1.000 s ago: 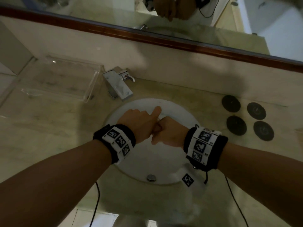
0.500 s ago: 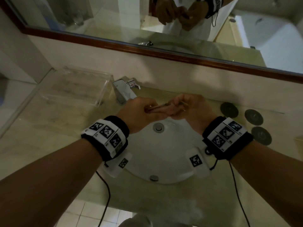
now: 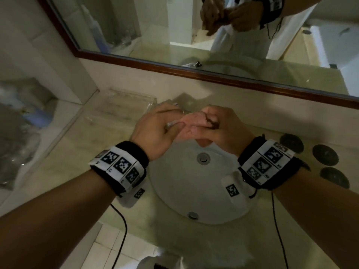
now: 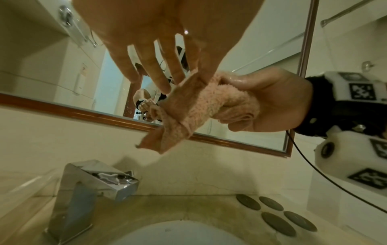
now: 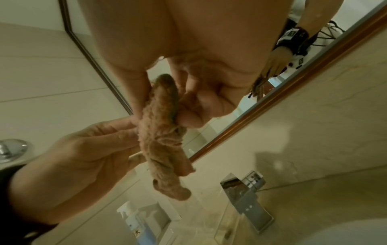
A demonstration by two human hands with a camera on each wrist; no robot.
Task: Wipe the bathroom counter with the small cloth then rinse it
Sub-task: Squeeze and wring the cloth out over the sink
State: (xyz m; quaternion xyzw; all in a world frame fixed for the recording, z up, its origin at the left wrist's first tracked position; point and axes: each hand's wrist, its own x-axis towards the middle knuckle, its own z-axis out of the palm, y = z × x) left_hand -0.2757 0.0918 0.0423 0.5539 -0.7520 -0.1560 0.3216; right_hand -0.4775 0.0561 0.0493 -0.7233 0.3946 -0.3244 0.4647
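Observation:
A small pink cloth [image 3: 191, 123] hangs bunched and twisted between my two hands above the white sink basin [image 3: 194, 193]. My right hand [image 3: 215, 127] grips one wadded end of the cloth [image 4: 209, 106] in its curled fingers and thumb. My left hand [image 3: 165, 127] pinches the other end between thumb and fingertips [image 5: 127, 132]. In the right wrist view a loose tail of the cloth [image 5: 167, 159] dangles below both hands. The chrome faucet [image 4: 90, 185] stands just behind and below them, with no water running.
The beige marble counter [image 3: 77, 158] surrounds the basin and its drain [image 3: 203, 158]. Several black discs [image 3: 326, 155] lie on the right. A clear tray [image 3: 128, 105] and a spray bottle [image 5: 130, 220] stand left of the faucet. A wood-framed mirror [image 3: 174, 70] runs along the back wall.
Both hands have risen from low in the basin to faucet height. They were pressed together as fists and now sit slightly apart with the cloth showing between them.

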